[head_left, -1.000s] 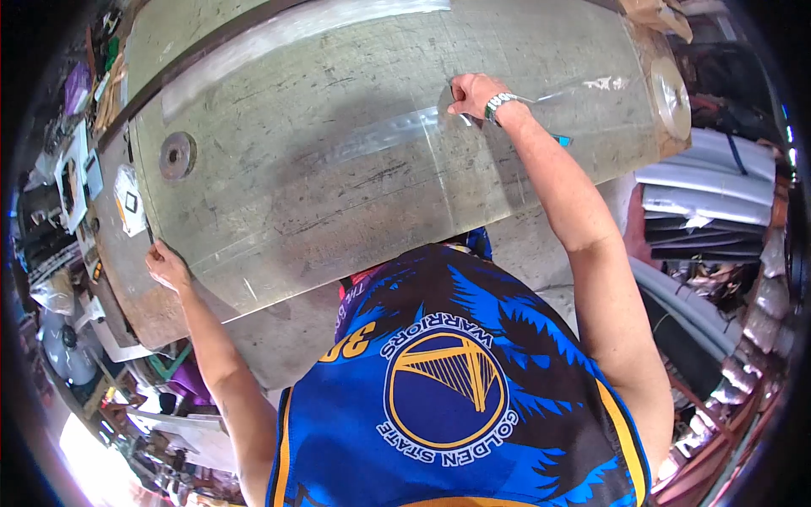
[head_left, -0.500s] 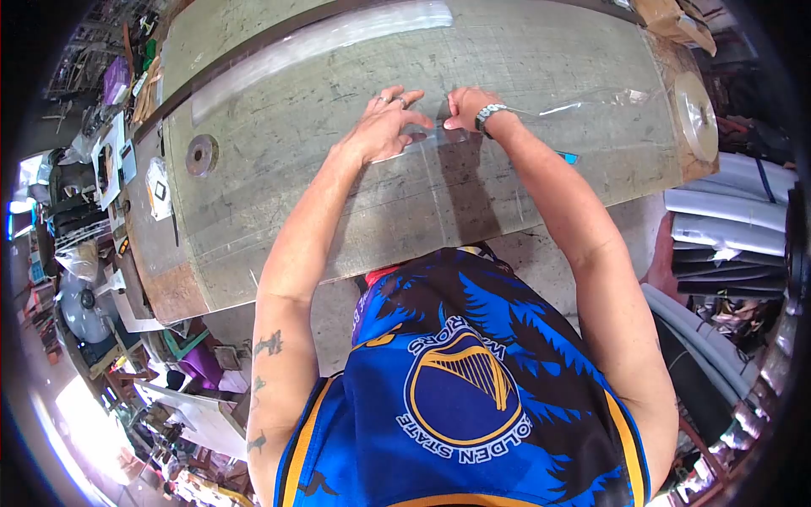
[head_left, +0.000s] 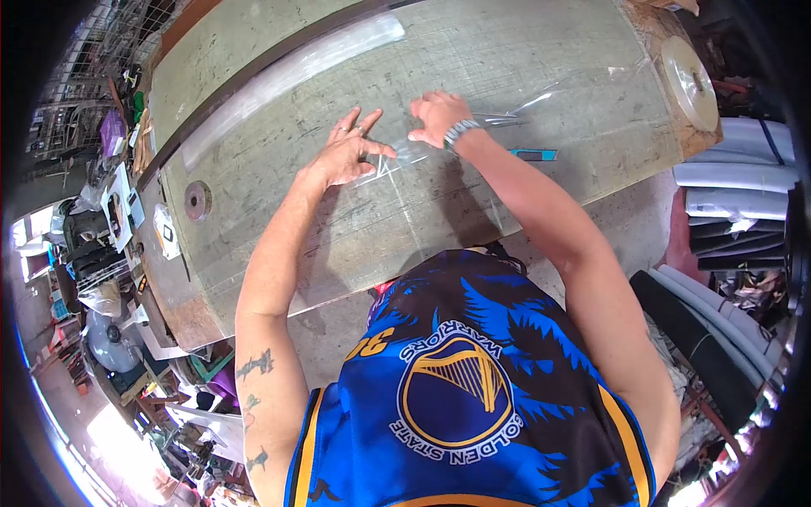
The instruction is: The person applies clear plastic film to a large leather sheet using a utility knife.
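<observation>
My left hand [head_left: 351,154] is over the middle of the worktable [head_left: 279,245], thumb and fingers spread, touching or just above a clear plastic sheet [head_left: 410,156]. To its right, my right hand [head_left: 439,118] is bent palm down over the same sheet, with a watch on the wrist. Its thumb points left, apart from the curved fingers. Whether its fingertips pinch the thin film cannot be made out. Creases and glare on the sheet run right of this hand. A blue-edged tool [head_left: 536,155] lies beside my right forearm.
A long clear strip [head_left: 296,84] lies near a dark bar across the table. A round disc [head_left: 198,201] is at the left and a larger pale roll [head_left: 688,83] at the right end. Wrapped rolls [head_left: 735,175] are stacked beyond the right edge.
Both hands have moved left across the table, and the gap between them has widened. More of the blue-edged tool shows beside my right forearm. The view has shifted slightly.
</observation>
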`<state>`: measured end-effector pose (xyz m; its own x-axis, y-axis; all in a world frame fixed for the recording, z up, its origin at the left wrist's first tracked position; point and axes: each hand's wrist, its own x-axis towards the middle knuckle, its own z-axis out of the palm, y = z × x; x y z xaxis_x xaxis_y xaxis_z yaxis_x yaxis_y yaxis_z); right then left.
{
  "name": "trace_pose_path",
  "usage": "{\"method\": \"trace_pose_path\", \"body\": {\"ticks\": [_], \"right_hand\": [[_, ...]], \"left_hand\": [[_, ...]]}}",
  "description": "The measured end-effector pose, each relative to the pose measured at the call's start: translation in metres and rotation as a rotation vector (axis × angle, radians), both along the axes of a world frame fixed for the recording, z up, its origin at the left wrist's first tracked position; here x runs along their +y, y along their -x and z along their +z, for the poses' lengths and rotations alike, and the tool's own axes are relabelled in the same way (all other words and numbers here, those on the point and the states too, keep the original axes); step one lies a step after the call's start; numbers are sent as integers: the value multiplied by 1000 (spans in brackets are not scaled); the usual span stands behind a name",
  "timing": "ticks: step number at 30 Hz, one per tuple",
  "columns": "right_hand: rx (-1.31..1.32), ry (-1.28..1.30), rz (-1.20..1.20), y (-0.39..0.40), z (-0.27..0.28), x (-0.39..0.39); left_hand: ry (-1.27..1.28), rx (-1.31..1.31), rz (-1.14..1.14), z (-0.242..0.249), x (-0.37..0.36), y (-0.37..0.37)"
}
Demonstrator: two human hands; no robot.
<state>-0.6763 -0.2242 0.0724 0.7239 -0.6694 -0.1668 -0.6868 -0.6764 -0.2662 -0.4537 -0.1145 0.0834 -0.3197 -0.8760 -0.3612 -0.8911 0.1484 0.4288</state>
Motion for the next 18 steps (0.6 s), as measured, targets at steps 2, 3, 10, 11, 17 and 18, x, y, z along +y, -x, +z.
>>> {"method": "trace_pose_path", "body": {"ticks": [2,3,10,11,17,18], "right_hand": [[-295,139,-79,36,-3,2],[-332,155,-145,61,4,10],[-278,161,-299,202,-20,59],[-289,105,-306,204,-18,60],[-76,-132,-140,211,-2,27],[-220,-283,-216,204,9,32]], "left_hand": [[-14,3,20,-2,2,1],[-20,-7,30,-1,2,2],[-51,-17,29,-2,-4,2],[-52,-15,25,-3,-5,2],[-71,10,13,-3,-8,-1],[-77,13,10,-4,-8,-1]]}}
